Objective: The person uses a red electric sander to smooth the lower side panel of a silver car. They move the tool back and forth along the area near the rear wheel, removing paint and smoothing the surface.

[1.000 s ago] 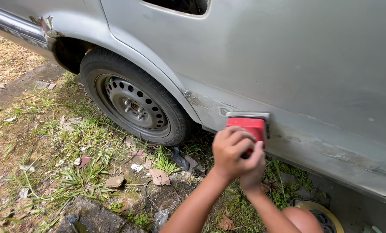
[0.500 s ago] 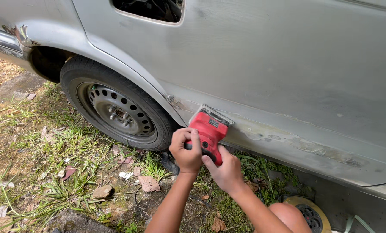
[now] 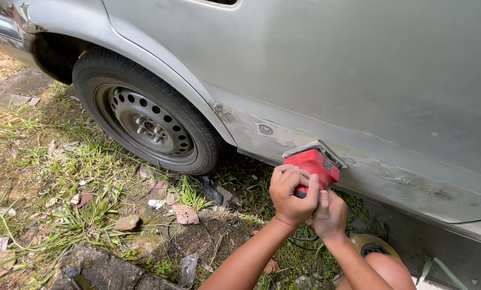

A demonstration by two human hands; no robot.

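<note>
A red hand sander (image 3: pixel 317 162) with a flat grey pad presses against the lower edge of a silver car door (image 3: pixel 359 96), where paint is scuffed and patchy. My left hand (image 3: pixel 291 194) wraps around the sander's body from the left. My right hand (image 3: pixel 330 215) grips its rear end just below. Both forearms reach up from the bottom of the view.
A rear wheel (image 3: pixel 146 121) with a steel rim stands left of the sander. Grass, dry leaves and stones cover the ground (image 3: pixel 63 204). A roll of tape (image 3: pixel 374 246) lies by my knee (image 3: pixel 388 271). A dark cable runs beneath my hands.
The sander and both hands have shifted right along the lower door edge, away from the wheel arch. The view has panned with them.
</note>
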